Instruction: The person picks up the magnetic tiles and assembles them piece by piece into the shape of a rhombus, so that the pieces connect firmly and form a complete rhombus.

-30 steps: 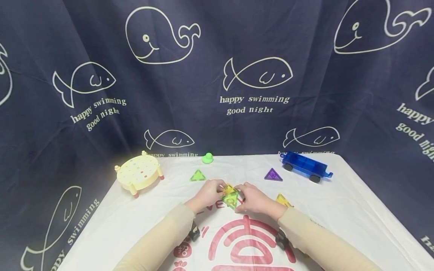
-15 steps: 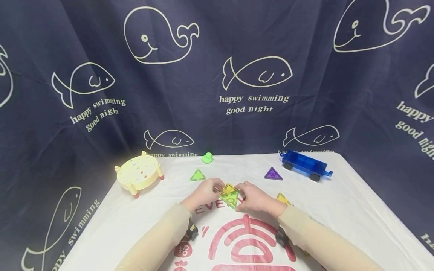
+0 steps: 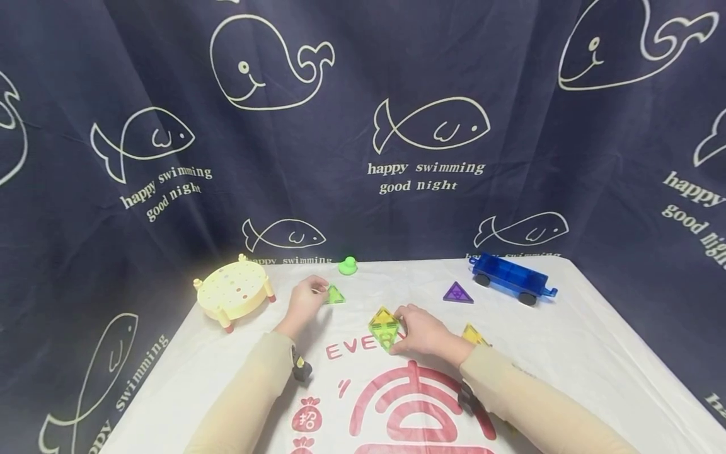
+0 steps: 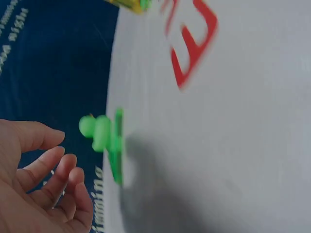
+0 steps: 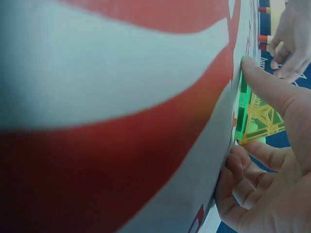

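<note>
My left hand (image 3: 308,304) is over the far left part of the table beside a lone green triangular magnetic tile (image 3: 336,294). In the left wrist view its fingers are loosely bent, with a gap between them and the green tile (image 4: 118,148). My right hand (image 3: 424,330) pinches a joined pair between thumb and fingers: a green triangular magnetic tile (image 3: 386,337) flat on the cloth and a yellow triangular tile (image 3: 382,315) along its far edge. In the right wrist view the yellow tile (image 5: 265,119) stands up from the green one (image 5: 243,109).
Behind the lone tile sits a green toy duck (image 3: 348,266). A purple triangle (image 3: 457,293) and a blue wheeled toy car base (image 3: 512,277) are at right. Another yellow tile (image 3: 474,334) lies by the right wrist. A cream toy with legs (image 3: 234,291) stands left.
My left hand has let go of the joined tiles and moved left and away to the lone green tile. The right hand stays at the pair.
</note>
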{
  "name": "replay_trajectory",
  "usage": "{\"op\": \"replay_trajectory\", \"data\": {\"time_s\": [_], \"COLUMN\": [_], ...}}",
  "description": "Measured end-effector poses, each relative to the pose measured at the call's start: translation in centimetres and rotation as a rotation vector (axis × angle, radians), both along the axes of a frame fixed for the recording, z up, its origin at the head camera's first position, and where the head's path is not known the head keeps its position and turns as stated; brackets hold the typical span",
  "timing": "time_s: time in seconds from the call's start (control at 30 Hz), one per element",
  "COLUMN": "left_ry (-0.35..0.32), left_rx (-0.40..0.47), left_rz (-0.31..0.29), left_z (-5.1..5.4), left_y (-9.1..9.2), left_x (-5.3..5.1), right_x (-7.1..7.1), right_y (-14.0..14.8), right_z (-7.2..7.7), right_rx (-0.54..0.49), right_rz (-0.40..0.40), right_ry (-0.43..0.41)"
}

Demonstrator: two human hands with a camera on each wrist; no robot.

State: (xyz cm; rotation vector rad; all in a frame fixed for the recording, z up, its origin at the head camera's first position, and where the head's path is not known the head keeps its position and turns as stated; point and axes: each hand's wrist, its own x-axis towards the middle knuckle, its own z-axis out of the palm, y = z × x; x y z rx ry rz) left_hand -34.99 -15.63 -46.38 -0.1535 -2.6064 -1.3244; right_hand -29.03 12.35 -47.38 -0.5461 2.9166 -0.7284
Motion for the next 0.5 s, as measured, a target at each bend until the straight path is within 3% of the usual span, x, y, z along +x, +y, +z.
{"op": "replay_trajectory", "data": {"time_s": [0.23, 0.5], "left_ry": [-0.110, -0.200], "left_rx": [-0.094, -0.152], "left_rz": [0.060, 0.006], "left_z": [-0.9, -1.2], "left_y": [-1.3, -0.7], "left_x": [-1.5, -3.1], "right_x": [0.3, 0.2], "right_y": [-0.3, -0.6], "right_z": [0.0, -0.2], "right_rx": [0.005, 0.023], "right_rz": [-0.046, -0.076], "right_ry": [0.022, 0.014]}}
